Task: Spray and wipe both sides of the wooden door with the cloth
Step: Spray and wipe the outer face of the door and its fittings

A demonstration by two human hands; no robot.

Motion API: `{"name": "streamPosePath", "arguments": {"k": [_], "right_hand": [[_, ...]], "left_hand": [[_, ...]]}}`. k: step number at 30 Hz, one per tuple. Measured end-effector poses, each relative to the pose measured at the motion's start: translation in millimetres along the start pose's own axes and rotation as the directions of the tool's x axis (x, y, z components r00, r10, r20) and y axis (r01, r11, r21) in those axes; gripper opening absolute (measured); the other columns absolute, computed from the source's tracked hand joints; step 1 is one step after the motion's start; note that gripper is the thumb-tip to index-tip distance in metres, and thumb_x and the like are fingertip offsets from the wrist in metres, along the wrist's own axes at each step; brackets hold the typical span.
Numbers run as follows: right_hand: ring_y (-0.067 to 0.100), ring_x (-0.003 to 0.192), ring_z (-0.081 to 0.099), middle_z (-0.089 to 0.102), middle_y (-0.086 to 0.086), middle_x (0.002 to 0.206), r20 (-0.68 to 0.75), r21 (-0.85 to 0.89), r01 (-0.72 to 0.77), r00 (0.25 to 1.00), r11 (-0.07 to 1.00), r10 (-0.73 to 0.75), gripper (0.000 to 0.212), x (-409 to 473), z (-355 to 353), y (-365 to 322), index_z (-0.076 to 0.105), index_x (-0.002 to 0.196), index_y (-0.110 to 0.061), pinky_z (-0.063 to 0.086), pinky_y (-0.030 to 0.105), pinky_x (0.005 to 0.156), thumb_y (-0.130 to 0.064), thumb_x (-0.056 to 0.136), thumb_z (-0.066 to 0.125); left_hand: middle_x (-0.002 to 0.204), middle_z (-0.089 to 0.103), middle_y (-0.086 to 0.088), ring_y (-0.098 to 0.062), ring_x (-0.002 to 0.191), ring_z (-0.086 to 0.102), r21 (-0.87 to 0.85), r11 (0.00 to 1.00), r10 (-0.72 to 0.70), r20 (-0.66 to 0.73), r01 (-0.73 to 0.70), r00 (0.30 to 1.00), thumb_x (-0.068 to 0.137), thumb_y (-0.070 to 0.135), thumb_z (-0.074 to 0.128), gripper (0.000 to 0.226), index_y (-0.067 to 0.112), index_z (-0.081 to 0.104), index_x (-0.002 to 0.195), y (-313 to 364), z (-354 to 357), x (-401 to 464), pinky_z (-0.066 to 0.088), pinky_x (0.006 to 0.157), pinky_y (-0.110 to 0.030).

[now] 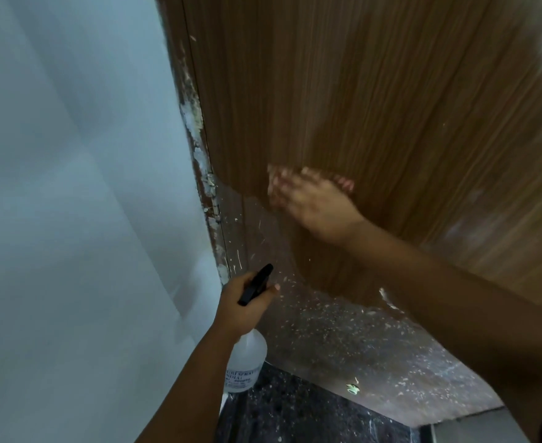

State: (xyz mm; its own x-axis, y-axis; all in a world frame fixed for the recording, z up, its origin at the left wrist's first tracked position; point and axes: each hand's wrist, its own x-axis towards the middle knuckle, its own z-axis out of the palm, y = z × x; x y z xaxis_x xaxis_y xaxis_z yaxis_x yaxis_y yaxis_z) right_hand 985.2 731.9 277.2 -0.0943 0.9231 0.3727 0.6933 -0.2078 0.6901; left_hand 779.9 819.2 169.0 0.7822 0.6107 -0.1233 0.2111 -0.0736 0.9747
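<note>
Streaked wood-grain door (359, 91), paint-flecked low down. Right hand (314, 199) presses a blurred cloth (279, 180) flat; finger spread unclear. Left hand (244, 302) grips the translucent spray bottle (247, 362).

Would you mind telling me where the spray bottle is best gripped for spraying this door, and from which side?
Grip the spray bottle at its narrow neck just under the black trigger head, coming from behind, opposite the nozzle, as the left hand does now. The neck probably fits a closed palm better than the wide translucent body, leaves a finger on the trigger, and keeps the nozzle aimed at the wooden door.
</note>
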Motion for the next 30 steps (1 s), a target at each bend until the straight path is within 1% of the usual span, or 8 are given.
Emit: {"name": "streamPosePath", "arguments": {"k": [4,7,9,12,17,22,26,30], "right_hand": [[0.032,0.141,0.033,0.04,0.013,0.153,-0.191,-0.035,-0.35,0.922,0.936,0.338,0.057,9,-2,9,0.04,0.148,-0.008,0.026,0.042,0.114,-0.025,0.095,0.049],[0.034,0.138,0.035,0.04,0.014,0.153,0.17,-0.169,0.043,0.985,0.985,-0.014,0.062,-19,38,-58,0.034,0.151,-0.008,0.038,0.042,0.109,-0.023,0.091,0.042],[0.032,0.147,0.024,0.023,0.016,0.161,0.465,-0.031,0.423,0.808,0.906,-0.361,0.06,-54,75,-103,0.021,0.155,-0.007,0.024,0.045,0.118,-0.022,0.098,0.025],[0.031,0.15,0.014,0.008,0.018,0.163,0.518,0.023,0.384,0.785,0.923,-0.34,0.061,-41,88,-119,0.015,0.156,-0.007,0.014,0.043,0.121,-0.028,0.101,0.031],[0.035,0.151,0.006,0.002,0.02,0.163,0.145,-0.011,0.041,0.989,0.999,-0.039,0.072,65,30,-52,0.004,0.155,-0.001,0.004,0.047,0.12,-0.022,0.096,0.04],[0.032,0.148,0.025,0.024,0.014,0.161,-0.254,-0.017,-0.403,0.887,0.915,0.386,0.052,96,10,-18,0.025,0.154,-0.005,0.019,0.044,0.119,-0.02,0.104,0.03],[0.042,0.149,0.002,-0.006,0.027,0.161,0.093,-0.067,0.021,0.996,0.998,-0.015,0.065,57,76,-87,0.005,0.155,0.003,-0.001,0.052,0.118,-0.028,0.102,0.027],[0.037,0.15,0.005,-0.003,0.023,0.162,0.425,0.027,0.482,0.787,0.876,-0.447,0.063,3,128,-145,0.006,0.155,0.001,-0.001,0.048,0.117,-0.023,0.099,0.021]], "left_hand": [[0.063,0.055,-0.01,-0.022,0.059,0.051,0.021,1.0,0.011,-0.071,-0.009,0.997,0.09,0.026,0.074,0.01,0.019,0.067,0.086,-9,-6,4,0.046,0.065,-0.036],[0.071,0.063,-0.017,-0.024,0.06,0.056,0.099,0.992,0.083,-0.102,-0.073,0.991,0.09,0.024,0.074,0.01,0.024,0.065,0.085,-20,-12,6,0.05,0.065,-0.035],[0.071,0.064,-0.016,-0.022,0.059,0.057,0.118,0.99,0.086,-0.114,-0.073,0.99,0.089,0.023,0.075,0.012,0.017,0.066,0.084,-25,-18,8,0.048,0.064,-0.032],[0.059,0.055,-0.003,-0.018,0.054,0.051,0.067,0.997,0.039,-0.147,-0.029,0.988,0.089,0.023,0.076,0.015,0.012,0.066,0.083,-31,-28,16,0.045,0.058,-0.034],[0.057,0.052,0.001,-0.02,0.056,0.049,0.045,0.998,0.04,-0.19,-0.032,0.981,0.089,0.022,0.075,0.018,0.008,0.066,0.086,-19,-34,25,0.045,0.059,-0.035],[0.055,0.051,0.004,-0.017,0.052,0.047,0.032,0.999,0.029,-0.206,-0.023,0.978,0.09,0.024,0.074,0.021,0.006,0.065,0.083,-20,-36,27,0.043,0.058,-0.032],[0.055,0.057,-0.004,-0.028,0.054,0.054,0.0,0.999,0.043,-0.24,-0.045,0.97,0.083,0.046,0.077,0.039,0.011,0.064,0.072,-24,-42,27,0.05,0.058,-0.044],[0.052,0.052,0.001,-0.022,0.052,0.051,0.054,0.998,0.056,-0.24,-0.044,0.969,0.081,0.049,0.078,0.048,0.011,0.054,0.064,-30,-59,33,0.047,0.055,-0.035]]}}
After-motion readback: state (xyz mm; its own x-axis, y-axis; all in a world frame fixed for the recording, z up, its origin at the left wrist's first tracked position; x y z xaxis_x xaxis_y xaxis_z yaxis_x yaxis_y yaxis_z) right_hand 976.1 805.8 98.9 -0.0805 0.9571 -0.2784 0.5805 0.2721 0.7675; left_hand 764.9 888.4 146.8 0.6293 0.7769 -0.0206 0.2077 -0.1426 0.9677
